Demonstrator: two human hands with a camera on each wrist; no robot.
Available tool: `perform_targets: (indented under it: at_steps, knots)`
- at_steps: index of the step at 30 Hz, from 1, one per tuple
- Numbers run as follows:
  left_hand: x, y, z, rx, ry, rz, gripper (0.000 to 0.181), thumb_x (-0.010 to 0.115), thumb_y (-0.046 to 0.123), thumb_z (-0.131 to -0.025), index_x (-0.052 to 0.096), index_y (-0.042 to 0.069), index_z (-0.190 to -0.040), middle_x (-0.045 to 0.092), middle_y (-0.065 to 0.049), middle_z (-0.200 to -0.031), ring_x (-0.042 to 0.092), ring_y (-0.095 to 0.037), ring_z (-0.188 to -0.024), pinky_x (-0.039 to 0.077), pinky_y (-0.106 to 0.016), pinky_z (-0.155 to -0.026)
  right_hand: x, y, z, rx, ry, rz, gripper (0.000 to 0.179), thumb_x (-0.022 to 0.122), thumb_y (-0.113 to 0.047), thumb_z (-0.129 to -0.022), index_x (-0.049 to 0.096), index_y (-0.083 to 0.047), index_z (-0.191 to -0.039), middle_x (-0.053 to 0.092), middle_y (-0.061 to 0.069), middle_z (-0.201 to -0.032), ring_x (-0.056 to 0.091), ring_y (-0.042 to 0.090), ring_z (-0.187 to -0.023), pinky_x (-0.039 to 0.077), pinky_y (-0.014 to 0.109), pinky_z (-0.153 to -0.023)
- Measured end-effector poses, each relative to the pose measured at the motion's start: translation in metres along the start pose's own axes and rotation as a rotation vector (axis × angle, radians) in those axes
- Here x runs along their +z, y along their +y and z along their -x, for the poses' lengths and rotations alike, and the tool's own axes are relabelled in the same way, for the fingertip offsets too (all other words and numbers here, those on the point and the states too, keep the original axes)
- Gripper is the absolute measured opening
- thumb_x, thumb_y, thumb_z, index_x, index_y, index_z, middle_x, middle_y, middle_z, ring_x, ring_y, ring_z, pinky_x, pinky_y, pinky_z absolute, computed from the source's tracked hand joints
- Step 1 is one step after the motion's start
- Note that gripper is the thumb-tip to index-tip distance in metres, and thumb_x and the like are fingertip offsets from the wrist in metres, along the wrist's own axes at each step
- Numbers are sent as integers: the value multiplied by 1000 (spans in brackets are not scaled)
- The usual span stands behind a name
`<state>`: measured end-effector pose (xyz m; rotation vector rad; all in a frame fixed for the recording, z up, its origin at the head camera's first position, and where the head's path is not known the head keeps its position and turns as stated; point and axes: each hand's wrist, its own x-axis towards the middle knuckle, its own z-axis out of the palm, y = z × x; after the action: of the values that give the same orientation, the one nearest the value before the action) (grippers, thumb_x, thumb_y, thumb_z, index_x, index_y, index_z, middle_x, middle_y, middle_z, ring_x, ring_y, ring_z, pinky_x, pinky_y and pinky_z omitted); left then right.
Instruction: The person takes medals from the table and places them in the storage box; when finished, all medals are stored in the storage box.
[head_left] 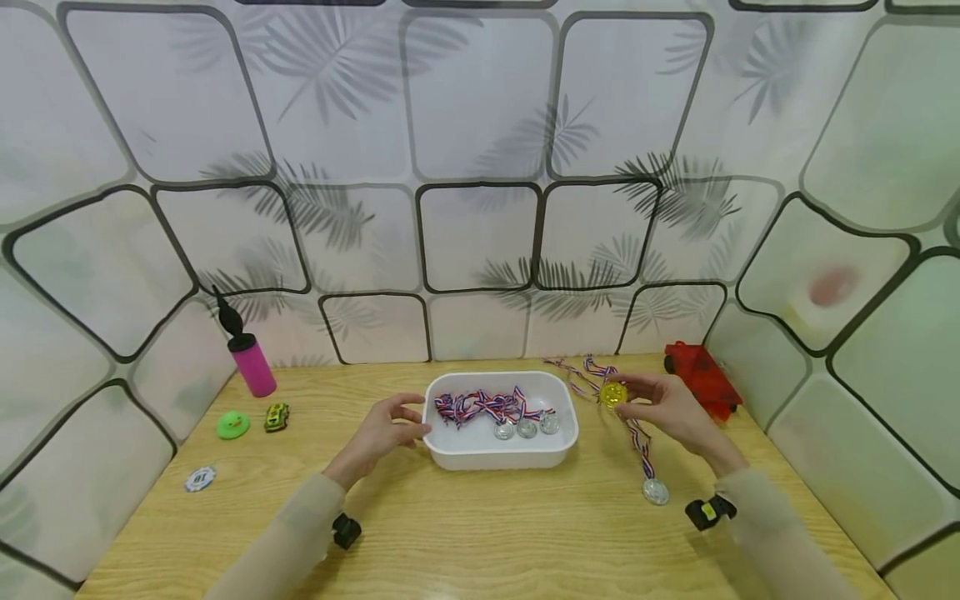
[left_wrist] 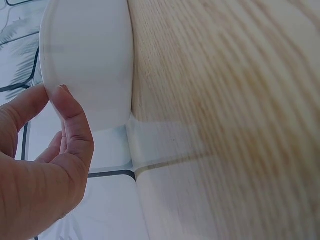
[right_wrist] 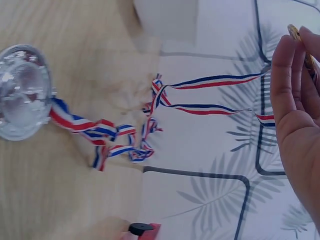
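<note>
In the head view my left hand (head_left: 386,433) is at the left end of a white plastic bin (head_left: 495,459). The left wrist view has its thumb and a curled finger pinching the rim of the bin (left_wrist: 90,60). Inside lie silver medals (head_left: 527,428) with tangled red, white and blue ribbons (head_left: 480,406). To the right of the bin, my right hand (head_left: 671,408) holds a gold medal (head_left: 612,394) between thumb and fingers. The right wrist view has that medal (right_wrist: 294,32) edge-on, its striped ribbon (right_wrist: 215,80) hanging down. Below it a silver medal (head_left: 655,491) lies on the table.
A red toy vehicle (head_left: 701,379) stands at the back right corner. On the left are a pink and black pump (head_left: 253,367), a green rubber duck (head_left: 232,425), a small toy car (head_left: 277,417) and a poker chip (head_left: 200,479). Patterned walls enclose the wooden table (head_left: 480,533).
</note>
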<state>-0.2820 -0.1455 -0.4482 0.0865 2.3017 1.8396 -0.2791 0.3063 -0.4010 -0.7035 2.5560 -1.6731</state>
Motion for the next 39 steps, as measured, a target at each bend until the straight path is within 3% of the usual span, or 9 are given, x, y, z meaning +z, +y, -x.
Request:
perform_targets:
  at_steps: [8, 21, 26, 35, 39]
  knots:
    - [1, 1, 1, -2, 0, -2, 55, 73, 1, -84, 52, -2, -135, 63, -15, -100, 65, -16, -75, 59, -37, -68, -8, -19, -9, -114, 47, -2, 45, 73, -3, -86, 60, 1, -129, 65, -10, -126, 65, 8, -91, 57, 22, -75]
    - [1, -3, 0, 0, 2, -6, 55, 72, -1, -85, 51, -2, -136, 63, -15, -100, 64, -16, -74, 58, -37, -67, -7, -32, -13, -101, 69, -36, 41, 72, -2, -87, 58, 8, -124, 66, -14, -110, 65, 9, -89, 58, 21, -72]
    - [1, -3, 0, 2, -1, -5, 55, 72, 0, -85, 51, -1, -136, 62, -15, -101, 65, -16, -75, 58, -36, -68, -7, -36, -16, -132, 136, -4, 41, 73, -1, -86, 59, 8, -123, 67, -16, -105, 67, 4, -89, 57, 19, -73]
    - [0, -3, -1, 0, -5, -7, 55, 72, 1, -86, 51, 0, -136, 61, -15, -102, 65, -18, -77, 58, -35, -67, -8, -44, -23, -146, 259, -43, 43, 71, -3, -88, 58, 7, -128, 70, -18, -101, 67, -1, -88, 56, 15, -74]
    - [1, -2, 0, -2, -3, -3, 54, 72, 0, -86, 51, -1, -136, 62, -16, -102, 65, -18, -77, 58, -34, -67, -9, -48, -29, -173, 264, -169, 41, 70, -2, -88, 59, 6, -127, 72, -11, -97, 71, 6, -83, 59, 24, -72]
